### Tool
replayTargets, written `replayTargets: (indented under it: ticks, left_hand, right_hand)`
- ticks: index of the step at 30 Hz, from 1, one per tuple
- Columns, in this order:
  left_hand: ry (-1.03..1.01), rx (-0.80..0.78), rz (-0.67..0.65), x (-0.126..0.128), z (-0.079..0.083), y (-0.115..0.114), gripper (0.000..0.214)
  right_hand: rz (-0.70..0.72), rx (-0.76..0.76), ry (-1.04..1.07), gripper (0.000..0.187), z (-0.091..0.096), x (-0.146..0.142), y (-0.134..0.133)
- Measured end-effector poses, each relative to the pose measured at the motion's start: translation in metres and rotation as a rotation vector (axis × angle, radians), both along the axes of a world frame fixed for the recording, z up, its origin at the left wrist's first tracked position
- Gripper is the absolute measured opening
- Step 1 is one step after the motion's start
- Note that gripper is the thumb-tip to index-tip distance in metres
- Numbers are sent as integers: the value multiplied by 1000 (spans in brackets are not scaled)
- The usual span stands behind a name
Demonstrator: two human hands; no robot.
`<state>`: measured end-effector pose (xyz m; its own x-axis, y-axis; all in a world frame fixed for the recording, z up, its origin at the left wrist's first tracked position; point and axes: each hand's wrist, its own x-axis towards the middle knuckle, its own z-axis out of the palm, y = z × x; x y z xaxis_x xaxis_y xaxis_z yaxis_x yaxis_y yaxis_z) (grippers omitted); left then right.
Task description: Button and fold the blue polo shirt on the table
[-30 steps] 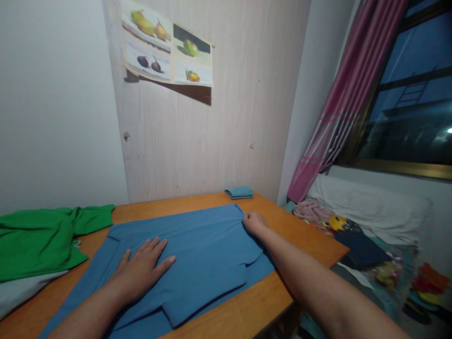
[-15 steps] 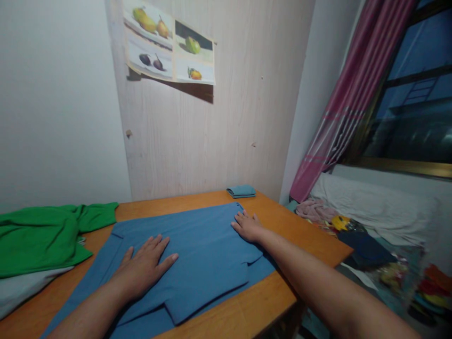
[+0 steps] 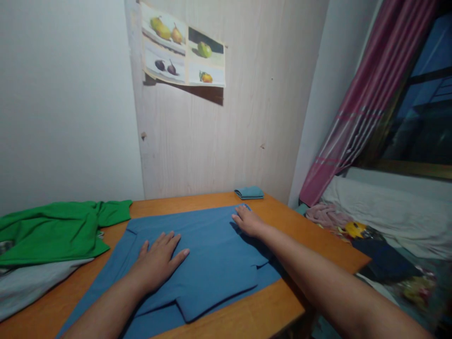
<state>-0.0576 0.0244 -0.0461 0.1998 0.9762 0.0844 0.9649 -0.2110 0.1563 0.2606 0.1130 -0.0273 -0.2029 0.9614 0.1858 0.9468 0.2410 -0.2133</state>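
A blue garment [image 3: 208, 268] lies spread and partly folded over itself on the orange wooden table [image 3: 243, 313]. My left hand [image 3: 158, 263] rests flat on its left middle part, fingers spread. Near the garment's far right corner is my right hand [image 3: 248, 220], palm down with fingers stretched out, over the cloth by a small mark at the edge. Neither hand grips the fabric. What kind of garment it is, I cannot make out for certain.
A green garment [image 3: 60, 230] lies on the table's left side, over a pale grey cloth [image 3: 38, 285]. At the back right corner sits a small folded blue-grey cloth [image 3: 249, 192]. Beyond the table's right edge are heaped clothes [image 3: 384, 259] below a pink curtain [image 3: 339, 127].
My right hand has slid slightly away from me toward the garment's far corner. The left hand stays on the cloth. The whole view has shifted a little to the left.
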Motion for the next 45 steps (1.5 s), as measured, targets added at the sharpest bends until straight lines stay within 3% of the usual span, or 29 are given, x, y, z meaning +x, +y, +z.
replayTargets:
  ticks: [3,6,10,14,21,28,34,37,45]
  left_hand:
    - [-10,-4,-15,1,-2,-1,83]
    - [-12,-16,-15,1,-3,-3,87]
    - [-5,-44,0,3,0,-6,89]
    - [-13,-43,-2,3,0,-5,91]
    - [-36,-40,-9,2,-3,-6,95]
    - [-60,-60,-7,3,1,-10,95]
    - [-83,-57,10,4,1,-10,88]
    - [-78,-50,27,3,-1,-9,84]
    - [-60,-45,37,2,-1,-10,83]
  right_hand:
    - [139,-22,2,66,1,-27,5]
    - [178,-110,-35,71,-7,-41,13]
    - [44,-234,-135,77,-16,-37,30]
    - [-101,-227,-170,79,-11,-37,42]
    - [225,-204,-135,82,-15,-71,41]
    - [116,-279,-165,84,-6,-86,57]
    - [444,-235,-117,84,-14,-129,42]
    - [443,-246,-136,82,-19,-140,41]
    - [411,-308,-173,90,-6,-142,51]
